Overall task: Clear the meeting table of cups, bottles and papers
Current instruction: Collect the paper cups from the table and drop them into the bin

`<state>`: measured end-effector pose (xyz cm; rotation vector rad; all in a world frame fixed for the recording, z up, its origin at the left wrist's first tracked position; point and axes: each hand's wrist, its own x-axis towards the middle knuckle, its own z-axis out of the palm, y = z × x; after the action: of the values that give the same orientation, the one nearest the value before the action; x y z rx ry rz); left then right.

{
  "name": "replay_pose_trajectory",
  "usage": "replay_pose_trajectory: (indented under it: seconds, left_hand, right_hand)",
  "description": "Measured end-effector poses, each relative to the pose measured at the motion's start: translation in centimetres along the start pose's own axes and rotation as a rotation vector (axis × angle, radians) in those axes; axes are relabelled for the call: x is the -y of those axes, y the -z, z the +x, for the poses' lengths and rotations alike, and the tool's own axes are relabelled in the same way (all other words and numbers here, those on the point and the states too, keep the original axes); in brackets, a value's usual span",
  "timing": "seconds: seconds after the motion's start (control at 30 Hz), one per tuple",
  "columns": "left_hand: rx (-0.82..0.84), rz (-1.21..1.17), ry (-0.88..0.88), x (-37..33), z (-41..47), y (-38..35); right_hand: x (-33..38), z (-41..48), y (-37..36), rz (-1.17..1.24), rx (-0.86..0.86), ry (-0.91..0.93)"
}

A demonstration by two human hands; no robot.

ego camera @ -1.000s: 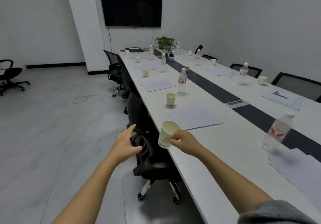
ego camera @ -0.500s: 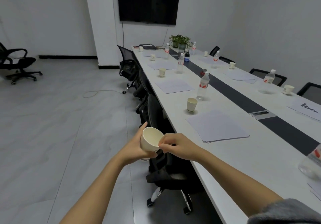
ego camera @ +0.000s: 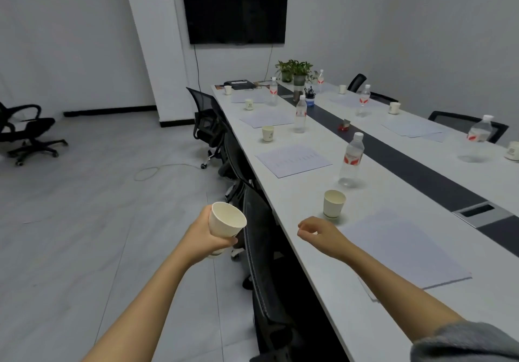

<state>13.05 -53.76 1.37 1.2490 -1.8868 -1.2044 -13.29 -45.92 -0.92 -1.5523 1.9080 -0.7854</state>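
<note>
One paper cup (ego camera: pixel 226 222) is off the table, wrapped in the left hand (ego camera: pixel 206 234), fingers curled round its lower wall, mouth tilted toward the camera, looks empty. Held out over the floor, left of the table edge. Thin-walled, likely very light and easy to crush; best gripped low near the stiffer base or nested into the next cup.

Right hand (ego camera: pixel 317 231) hovers over the near table edge, holding nothing, fingers loosely curled, thumb and forefinger close together. Just beyond it stands a second cup (ego camera: pixel 333 203), upright, apart from the hand. Probably the next pick.

Right of that cup, a sheet stack (ego camera: pixel 401 249) lies flat; limp, will need sliding to the edge or lifting by a corner. Farther, a clear bottle (ego camera: pixel 351 160), capped, seems nearly empty, so light and tippy; take round the waist.

More cups, bottles and papers run down the long table (ego camera: pixel 314 266) to the far end. Task barely begun.
</note>
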Motion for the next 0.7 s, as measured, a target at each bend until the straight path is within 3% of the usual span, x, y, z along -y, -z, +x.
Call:
replay_pose_trajectory:
  seconds: [0.37,0.7]
  left_hand:
    - [0.047,0.016,0.022,4.7,11.7,1.4]
    - [0.2,0.008,-0.092,5.4,25.2,6.6]
  right_hand:
    - [-4.0,10.4,-1.6,-0.068,-0.009,-0.294]
    - [-2.5,17.9,-2.5,-0.065,-0.262,-0.548]
